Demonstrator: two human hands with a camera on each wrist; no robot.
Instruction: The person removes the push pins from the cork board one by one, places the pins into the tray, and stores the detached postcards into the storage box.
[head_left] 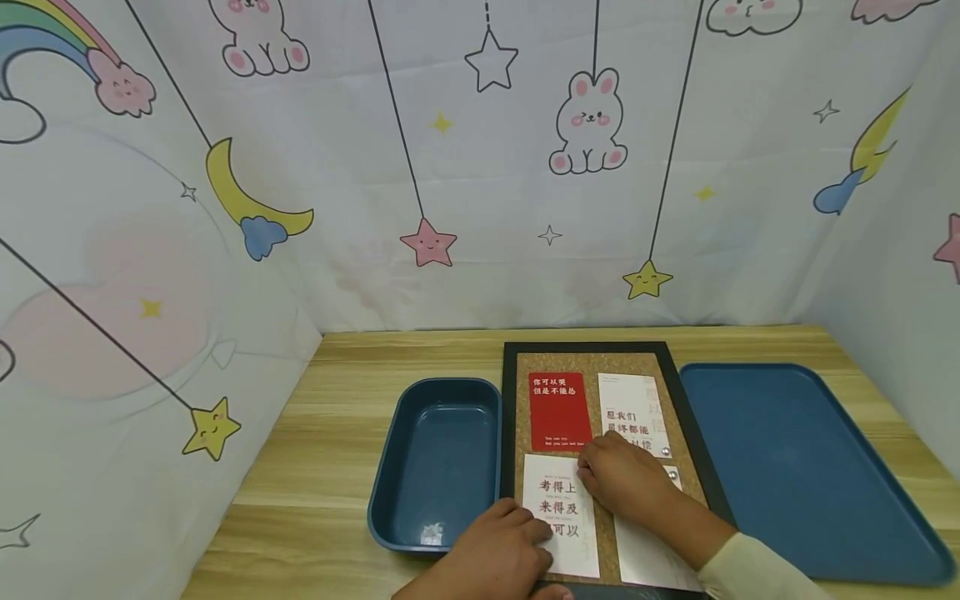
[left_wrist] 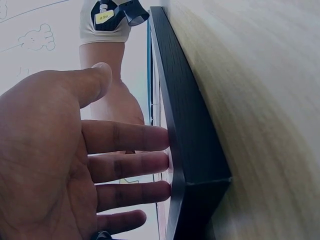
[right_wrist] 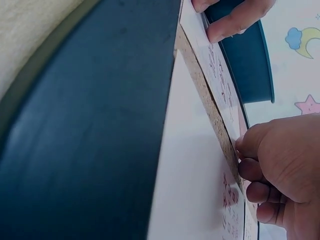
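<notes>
Head view: the white card (head_left: 567, 517) is parked at the corkboard's (head_left: 558, 362) 7 o'clock, touched by the left hand (head_left: 495, 554), fingers straight and slightly spread, with the right hand (head_left: 630, 479) curled at the card's 1 o'clock corner (whether anything's pinched can't be told). That corner's probably being fastened, so steady pressure is needed there, no twisting.

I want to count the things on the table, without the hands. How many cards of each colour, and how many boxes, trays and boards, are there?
Red card: 1
White cards: 3
Blue box: 1
Blue tray: 1
Cork board: 1
Total: 7
</notes>
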